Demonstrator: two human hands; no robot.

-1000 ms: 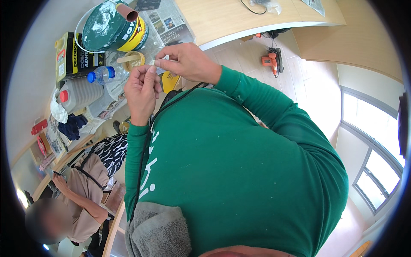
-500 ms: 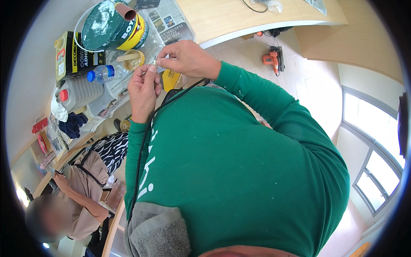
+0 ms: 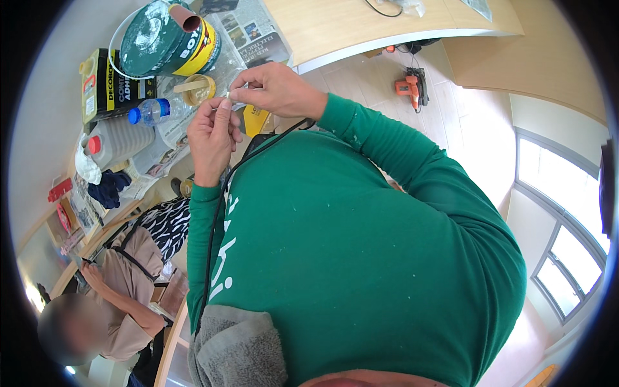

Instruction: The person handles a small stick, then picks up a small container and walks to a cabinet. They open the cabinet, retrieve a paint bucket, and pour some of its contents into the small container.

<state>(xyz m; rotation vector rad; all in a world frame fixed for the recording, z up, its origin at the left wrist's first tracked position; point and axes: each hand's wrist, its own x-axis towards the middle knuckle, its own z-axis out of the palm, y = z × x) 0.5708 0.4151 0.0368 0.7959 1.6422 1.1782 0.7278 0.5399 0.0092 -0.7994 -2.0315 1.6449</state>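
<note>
Little had changed over the last second: my two hands had kept their meeting place at the far left, with only a slight drift in view. My left hand (image 3: pixel 211 132) held its thumb and fingertips together at a tiny pale piece (image 3: pixel 228 95), and my right hand (image 3: pixel 274 90) pinched at it from the right, thumb against forefinger. The piece was between the two sets of fingertips, mostly covered, so I could not tell its shape. I judged that the fiddly fingertip work was unfinished, since neither hand had let go.

Just beyond my fingers sat an open yellow tub (image 3: pixel 205 97) with a flat wooden stick (image 3: pixel 192 85) across it, close enough to knock. Farther off stood a green bucket (image 3: pixel 145 48) with a brown tube (image 3: pixel 186 18) on top. To the left were a black-and-yellow can (image 3: pixel 97 87), a blue-capped bottle (image 3: pixel 151 112) and a red-capped jug (image 3: pixel 122 142). A black cord (image 3: pixel 211 238) ran beside my left forearm, where it could snag. A co-worker (image 3: pixel 135 255) was at the near left, well apart.
</note>
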